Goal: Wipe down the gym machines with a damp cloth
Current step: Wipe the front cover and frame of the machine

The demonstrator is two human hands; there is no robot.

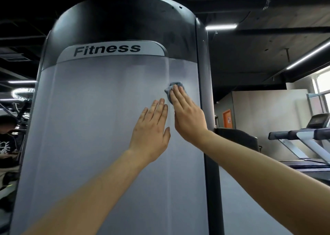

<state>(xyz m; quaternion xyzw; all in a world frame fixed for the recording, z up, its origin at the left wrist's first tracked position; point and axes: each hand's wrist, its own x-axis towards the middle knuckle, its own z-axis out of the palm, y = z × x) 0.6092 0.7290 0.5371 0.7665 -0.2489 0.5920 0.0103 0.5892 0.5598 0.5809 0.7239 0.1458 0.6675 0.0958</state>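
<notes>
- Forearms reach up from the bottom corners, and both hands lie flat on the machine (100,127) with fingers straight, gripping nothing.
- Cloth (175,84): a small grey wad pinned to the pale panel under the fingertips of the right hand (187,115). It sits near the panel's 3 o'clock edge, below the "Fitness" label (107,50).
- Its axis: bunched and mostly hidden by the fingers, so I cannot tell a true long axis. The part that shows curls from 1 o'clock round to 7 o'clock of the fingertips.
- Right hand points to about 11 o'clock, and the cloth peeks out beyond its tips.
- Left hand (151,129) lies bare on the panel at 7 o'clock of the cloth, fingers aimed at about 1 o'clock. It is just beside the right hand, and I cannot tell whether they touch.
- Machine's long axis runs 12 to 6, with its curved face turned to the camera.
- Likely risks:
  - Flat fingers only press the wad, so a fast stroke or a lapse in pressure could let it slide out and drop.
  - So small a wad covers a narrow band, so gaps between strokes seem likely.
  - The bare left palm may leave prints on the panel.
  - The dark cap (125,20) at 12 o'clock sits high, and stretching for it could weaken the press.
- Outward: a dark post (209,92) at 3 o'clock, a treadmill (303,136) beyond it, and a person (7,138) at 9 o'clock.
</notes>
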